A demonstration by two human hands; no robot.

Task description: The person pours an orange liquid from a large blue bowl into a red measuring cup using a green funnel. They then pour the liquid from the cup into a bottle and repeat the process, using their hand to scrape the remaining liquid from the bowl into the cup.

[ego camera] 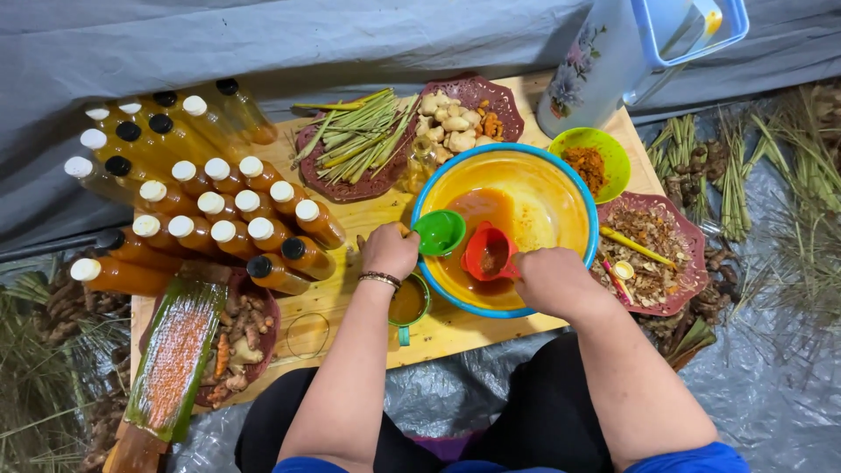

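Note:
My left hand (388,250) grips a green funnel (439,231) held at the near-left rim of a big yellow bowl with a blue rim (574,188). My right hand (552,278) holds a small red scoop cup (490,252) by its handle, inside the bowl over the orange liquid (491,210). The scoop carries some of that liquid. A beaded bracelet circles my left wrist. Below my left hand stands a small green-rimmed cup (408,305) with brownish liquid in it.
Several capped bottles of orange liquid (219,215) lie at left on the wooden board (333,293). Plates of lemongrass (355,140), ginger roots (460,118) and dried spices (653,250), a green bowl of orange powder (591,162), a grater (175,355) and a floral jug (596,61) surround the bowl.

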